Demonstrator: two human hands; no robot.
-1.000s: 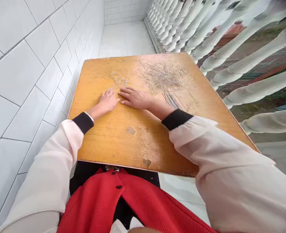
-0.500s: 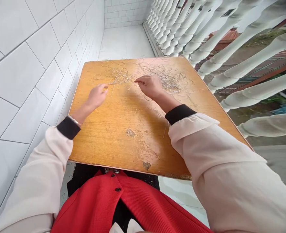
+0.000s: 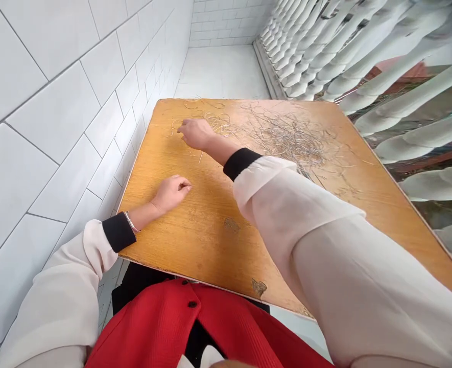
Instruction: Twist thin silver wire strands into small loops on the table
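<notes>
My right hand [image 3: 197, 134] reaches across to the far left part of the wooden table, above thin wire pieces [image 3: 175, 124] lying there. Its fingers are extended and a little apart from the thumb, and I see nothing held. My left hand [image 3: 172, 193] is nearer to me, low over the left side of the table, with thumb and fingertips pressed together. Whatever may be in that pinch is too small to see. Behind my right wrist lies a small bundle of pale wires [image 3: 220, 122], partly covered. A larger tangle of thin wires [image 3: 294, 138] spreads to the right.
The wooden table [image 3: 164, 235] has worn patches on its top. A white tiled wall [image 3: 72, 92] runs close along the left. White balusters [image 3: 386, 107] line the right side, and pale floor [image 3: 221, 71] lies beyond the far edge.
My right hand has moved left, from beside the large tangle to the far left wires. My left hand has drawn back toward me. The view has shifted slightly.
</notes>
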